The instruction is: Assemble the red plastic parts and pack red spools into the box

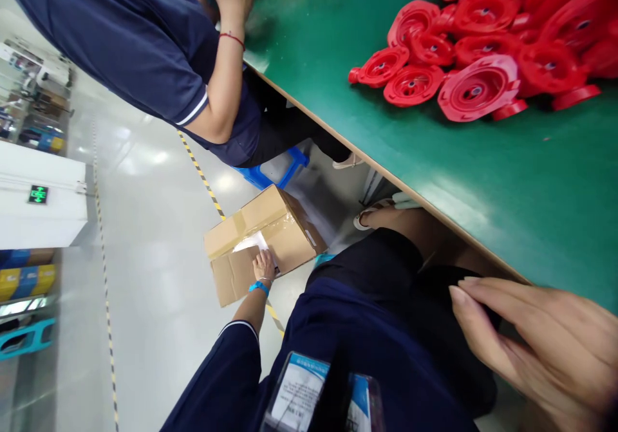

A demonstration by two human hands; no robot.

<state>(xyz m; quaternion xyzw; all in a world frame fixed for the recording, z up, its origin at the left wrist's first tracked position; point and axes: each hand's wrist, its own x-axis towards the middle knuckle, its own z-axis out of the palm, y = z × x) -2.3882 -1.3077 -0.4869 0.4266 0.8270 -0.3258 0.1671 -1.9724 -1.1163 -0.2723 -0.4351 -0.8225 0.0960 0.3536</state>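
My left hand (pixel 263 266) reaches down to a cardboard box (pixel 299 242) on the floor. Its fingers are apart and rest at the box's opening, by a raised flap (pixel 234 276) and some white material (pixel 258 241); what lies under the fingertips is hidden. My right hand (pixel 545 335) hangs near the table edge at the lower right. Thumb and fingertips come together there, with nothing visible between them. Several red round plastic housings (pixel 477 89) are piled on the green table (pixel 487 161), away from both hands.
A co-worker in a navy shirt (pixel 145 46) sits at the table on a blue stool (pixel 284 168). Yellow-black tape (pixel 200 171) marks the floor. A badge (pixel 318 393) hangs on my chest. Shelving (pixel 36 103) and a turquoise stool (pixel 29 338) stand at far left.
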